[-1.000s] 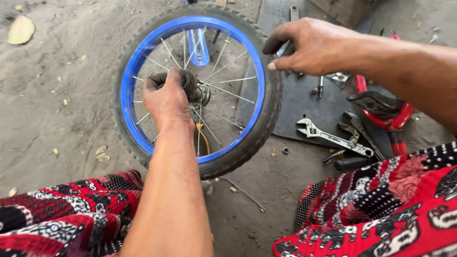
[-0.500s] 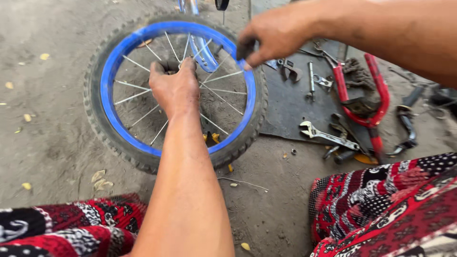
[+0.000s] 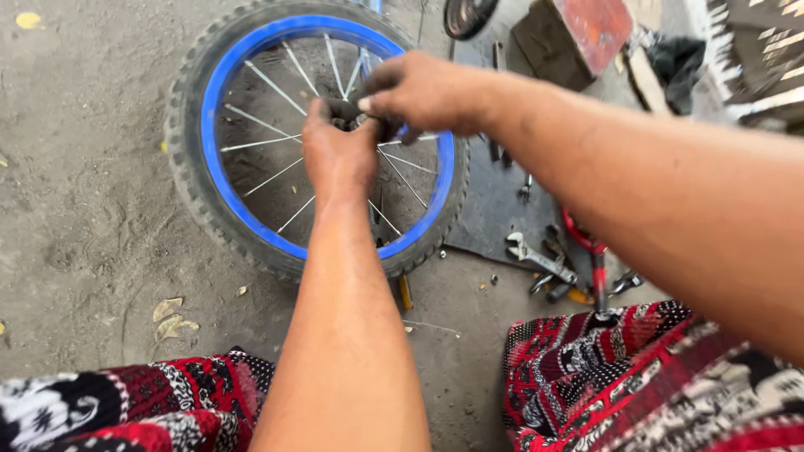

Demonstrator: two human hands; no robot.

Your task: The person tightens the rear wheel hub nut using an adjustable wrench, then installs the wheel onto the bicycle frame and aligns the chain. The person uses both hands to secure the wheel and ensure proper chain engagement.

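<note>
Head camera, looking steeply down, close over wheel (image 3: pixel 314 138), ground (image 3: pixel 75 218)

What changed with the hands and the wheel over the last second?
The right hand let go of the tyre and moved in to the hub, joining the left hand. The left hand stayed on the hub; the wheel still lies on the ground beside the spanner.

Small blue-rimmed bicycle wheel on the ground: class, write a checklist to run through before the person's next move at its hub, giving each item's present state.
1. Small blue-rimmed bicycle wheel flat on the sandy ground: ok.
2. Left hand on the hub: ok.
3. Right hand at the hub too: ok.
4. Hub parts visible: cannot tell, hidden by fingers.
5. Silver adjustable wrench lying near, on the dark mat: ok.
6. Spokes look straight: ok.
</note>
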